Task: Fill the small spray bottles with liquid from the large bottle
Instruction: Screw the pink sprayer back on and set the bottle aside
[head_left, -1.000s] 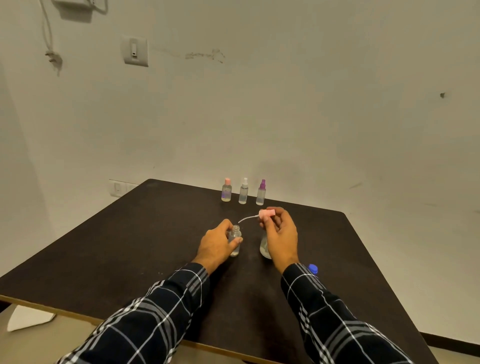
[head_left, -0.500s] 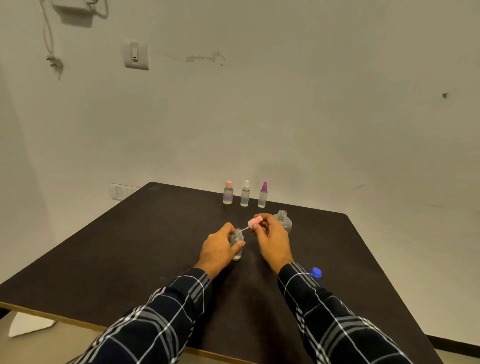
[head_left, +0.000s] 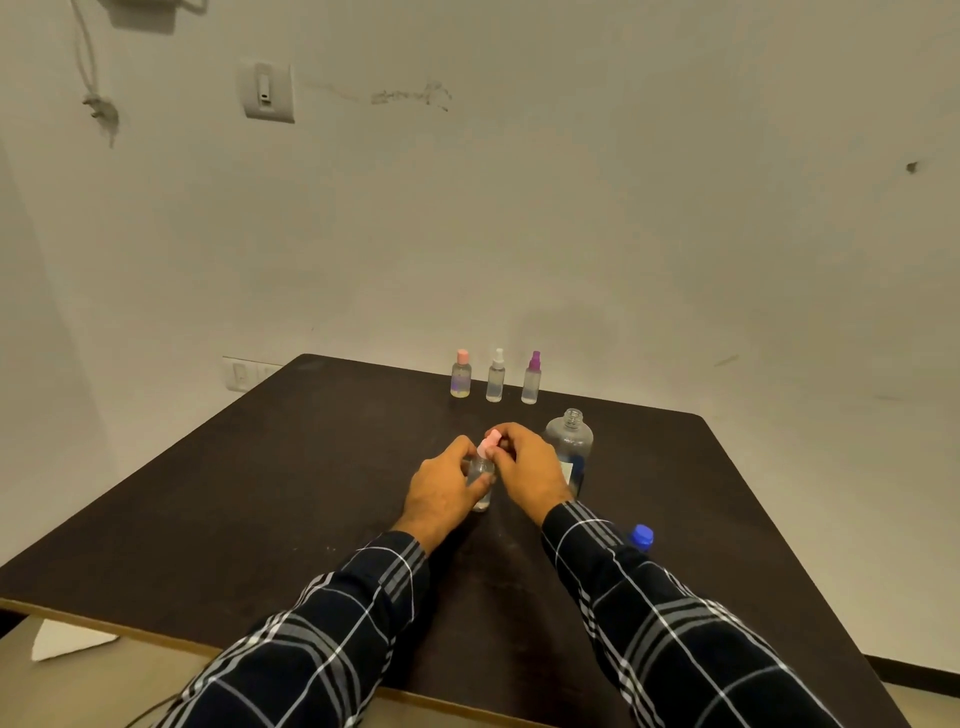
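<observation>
Worked at a dark table (head_left: 311, 467) with both hands close together near its middle, almost touching. Gripped a small clear spray bottle (head_left: 480, 480) with the left hand (head_left: 444, 488), fingers and thumb curled round the body, base down on the tabletop and upright. Pinched a pink spray cap (head_left: 488, 446) with the fingertips of the right hand (head_left: 527, 467), right at the bottle's neck and slightly tilted; could not tell whether seated on the threads or only resting there. Had the large bottle (head_left: 571, 441) standing upright just behind and to the right of the right hand, clear, open at the neck, its lower part hidden by that hand. Had a blue cap (head_left: 642, 536) lying on the table nearer the camera, just beside the right plaid sleeve (head_left: 675, 623). Had three more small bottles standing side by side along the far edge, well apart from the hands: a pink-capped bottle (head_left: 461, 376) at left, a white-capped bottle (head_left: 496, 378) in the middle and a purple-capped bottle (head_left: 532, 382) at right, all upright and closed. Faced a plain pale wall with a switch plate (head_left: 266, 92) high at left.
</observation>
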